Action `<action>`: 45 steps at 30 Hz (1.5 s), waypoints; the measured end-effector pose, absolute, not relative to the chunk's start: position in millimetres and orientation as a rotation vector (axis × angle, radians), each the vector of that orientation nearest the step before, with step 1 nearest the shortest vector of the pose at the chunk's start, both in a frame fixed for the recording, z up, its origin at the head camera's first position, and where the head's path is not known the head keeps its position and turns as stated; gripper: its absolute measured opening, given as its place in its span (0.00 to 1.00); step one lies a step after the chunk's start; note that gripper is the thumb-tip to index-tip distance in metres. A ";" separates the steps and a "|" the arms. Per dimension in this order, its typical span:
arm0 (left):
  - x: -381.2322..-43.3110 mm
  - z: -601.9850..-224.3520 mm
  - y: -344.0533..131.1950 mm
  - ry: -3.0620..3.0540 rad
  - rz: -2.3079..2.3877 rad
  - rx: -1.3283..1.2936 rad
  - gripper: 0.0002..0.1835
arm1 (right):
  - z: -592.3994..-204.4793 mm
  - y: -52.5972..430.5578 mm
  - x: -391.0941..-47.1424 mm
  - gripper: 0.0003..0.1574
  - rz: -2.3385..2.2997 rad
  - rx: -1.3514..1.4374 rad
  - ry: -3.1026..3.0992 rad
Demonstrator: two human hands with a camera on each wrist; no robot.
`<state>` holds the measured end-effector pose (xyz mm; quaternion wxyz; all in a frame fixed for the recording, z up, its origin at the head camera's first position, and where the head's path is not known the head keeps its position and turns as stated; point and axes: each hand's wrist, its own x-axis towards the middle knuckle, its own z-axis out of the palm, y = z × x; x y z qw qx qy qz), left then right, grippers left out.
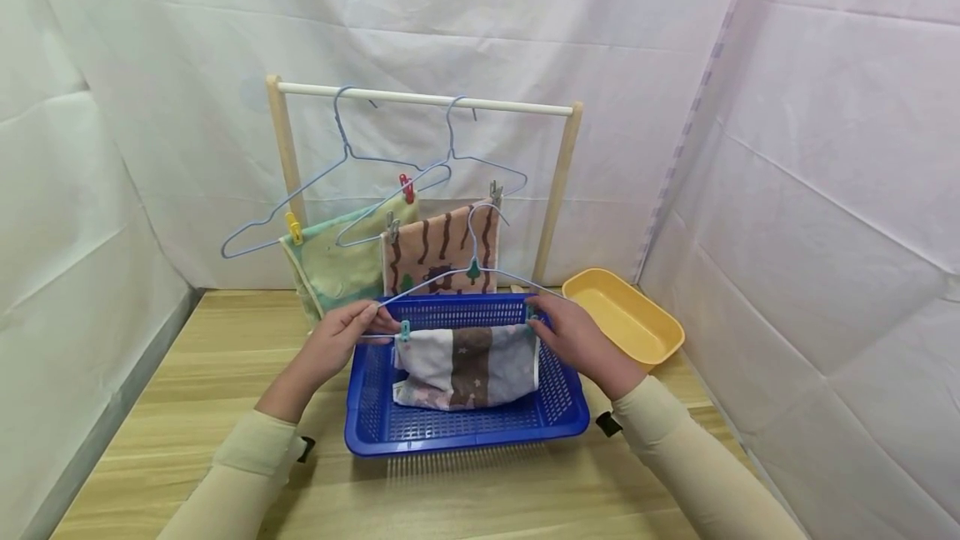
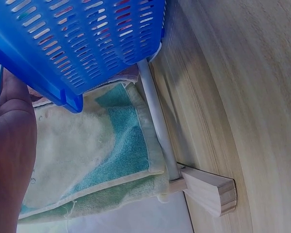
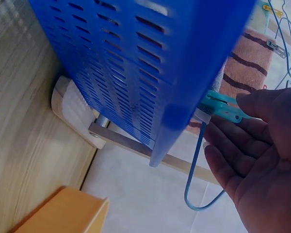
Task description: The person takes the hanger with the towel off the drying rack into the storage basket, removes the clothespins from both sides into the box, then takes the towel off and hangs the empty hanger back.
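My left hand (image 1: pixel 347 338) pinches the left arm of a blue wire hanger (image 1: pixel 474 263) above a blue plastic basket (image 1: pixel 465 442). A small towel (image 1: pixel 471 365), white, brown and grey, hangs from the hanger's lower bar into the basket. A teal clothespin (image 1: pixel 406 331) fastens the towel's left corner. At its right corner, my right hand (image 1: pixel 581 338) holds a second teal clothespin (image 3: pixel 222 108) between thumb and fingers. The hanger's rounded right end loops beside those fingers in the right wrist view. Only part of the left hand (image 2: pixel 12 131) shows in its wrist view.
Behind the basket stands a wood-framed rack (image 1: pixel 420 97) with two more blue hangers. They carry a green-yellow towel (image 1: pixel 345 261) and a brown striped towel (image 1: pixel 442 248), both held by clothespins. A yellow tray (image 1: pixel 652 323) sits at the right, near the white side wall.
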<state>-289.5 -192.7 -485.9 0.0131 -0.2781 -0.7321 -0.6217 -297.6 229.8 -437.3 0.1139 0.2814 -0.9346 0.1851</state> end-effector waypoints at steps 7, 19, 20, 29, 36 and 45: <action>-290.0 -487.6 -193.6 -2.269 -1.946 -0.853 0.23 | -438.9 231.9 -298.4 0.20 0.608 0.846 -2.714; -289.2 -487.9 -194.9 -2.276 -1.965 -0.835 0.23 | -439.9 237.3 -298.8 0.14 0.690 0.901 -2.681; -289.2 -488.0 -194.9 -2.275 -1.966 -0.835 0.23 | -440.2 237.4 -299.0 0.13 0.695 0.900 -2.681; -289.2 -488.0 -194.4 -2.282 -1.967 -0.826 0.23 | -437.5 236.2 -298.5 0.09 0.749 0.874 -2.671; -289.5 -487.8 -193.9 -2.288 -1.954 -0.823 0.22 | -438.4 235.7 -300.2 0.07 0.721 0.874 -2.633; -290.1 -488.9 -194.6 -2.286 -1.936 -0.839 0.23 | -440.1 235.8 -302.2 0.04 0.717 0.891 -2.540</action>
